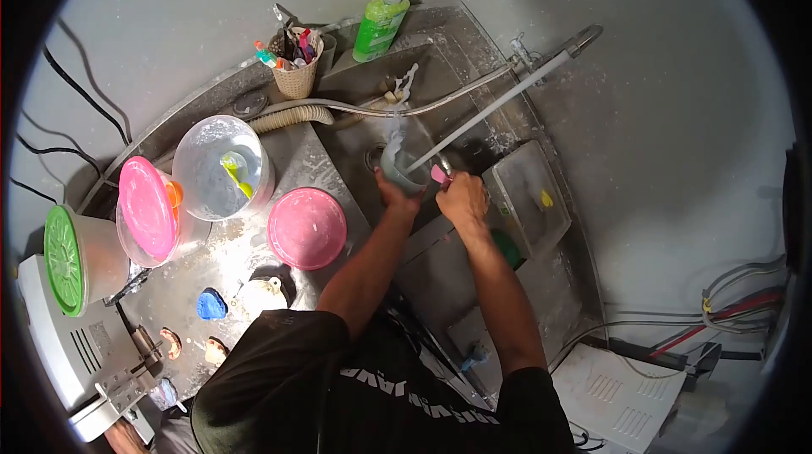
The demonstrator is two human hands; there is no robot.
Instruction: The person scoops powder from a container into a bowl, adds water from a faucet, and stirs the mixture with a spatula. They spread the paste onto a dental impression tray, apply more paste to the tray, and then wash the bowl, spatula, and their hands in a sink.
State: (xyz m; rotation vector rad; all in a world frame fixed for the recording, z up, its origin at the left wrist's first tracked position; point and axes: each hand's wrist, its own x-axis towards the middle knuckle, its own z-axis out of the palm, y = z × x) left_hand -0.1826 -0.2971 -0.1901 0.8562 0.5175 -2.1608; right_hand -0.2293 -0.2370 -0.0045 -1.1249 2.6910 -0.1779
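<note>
My left hand (397,190) is wrapped round a grey-green bowl (395,162), tilted over the sink. A white stream of water (491,114) runs from the curved tap (584,38) into the bowl's mouth. Milky liquid spills from its far side onto the sink floor (338,154). Close by on the right, my right hand (464,199) is closed round a small tool with a pink end (439,173); its exact kind cannot be made out. The fingers hide most of the tool, which sits just beside the bowl's rim.
Left stand a clear tub (190,194), a pink lid (307,228), lidded containers and a blue mould (211,304). Behind are a brush cup (296,80) and green soap bottle (381,27). A hose (338,106) crosses the sink; a clear box (529,192) sits right.
</note>
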